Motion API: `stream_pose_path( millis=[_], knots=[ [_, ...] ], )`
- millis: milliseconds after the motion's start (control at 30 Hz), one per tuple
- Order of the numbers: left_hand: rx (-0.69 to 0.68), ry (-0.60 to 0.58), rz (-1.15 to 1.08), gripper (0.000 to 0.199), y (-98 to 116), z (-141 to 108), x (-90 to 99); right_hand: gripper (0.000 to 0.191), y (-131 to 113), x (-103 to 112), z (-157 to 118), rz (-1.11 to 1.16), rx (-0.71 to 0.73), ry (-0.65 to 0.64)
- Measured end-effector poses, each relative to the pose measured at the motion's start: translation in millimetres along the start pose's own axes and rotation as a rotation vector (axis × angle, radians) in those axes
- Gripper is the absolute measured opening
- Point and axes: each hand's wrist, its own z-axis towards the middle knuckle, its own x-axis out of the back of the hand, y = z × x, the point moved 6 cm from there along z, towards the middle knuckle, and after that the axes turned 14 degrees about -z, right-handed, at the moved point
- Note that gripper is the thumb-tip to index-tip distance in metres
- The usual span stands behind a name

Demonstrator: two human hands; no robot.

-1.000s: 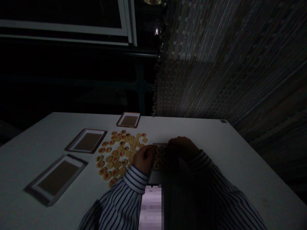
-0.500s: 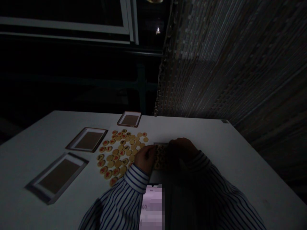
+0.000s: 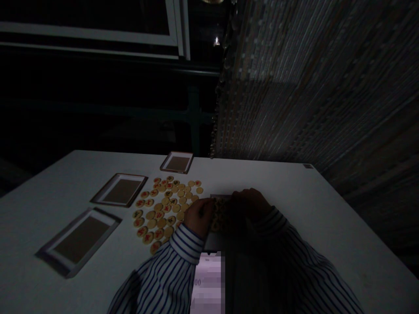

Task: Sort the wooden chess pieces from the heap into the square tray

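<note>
glowing at the bottom of the view, a pale screen lies nearest, its contents blocked out in places. beyond it come two forearms in blue-and-white striped sleeves. the left hand is at the left edge of a shallow box, its fingers curled in; whether they are clamped on the rim i cannot tell. the right hand is over the box's right side, deep in shadow, and the state of its fingers cannot be told either. the box sits between the hands on the white surface, with round pieces in it. just left of the left hand, loose wooden discs are scattered, some marked in red or black, others plain. left of these lie a grey-edged tray and, farther off, a brown-edged tray; a smaller tray rests near the far edge. behind the surface hang a string curtain and, to its left, a pale window frame.
</note>
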Motion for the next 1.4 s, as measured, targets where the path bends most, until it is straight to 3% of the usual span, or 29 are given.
stream_pose_path(
  millis=[1400],
  knots=[
    [-0.020,-0.006,0.031,0.020,3.4,0.3,1.2,0.019,-5.1,-5.4,4.4,0.003,0.061,0.013]
  ],
)
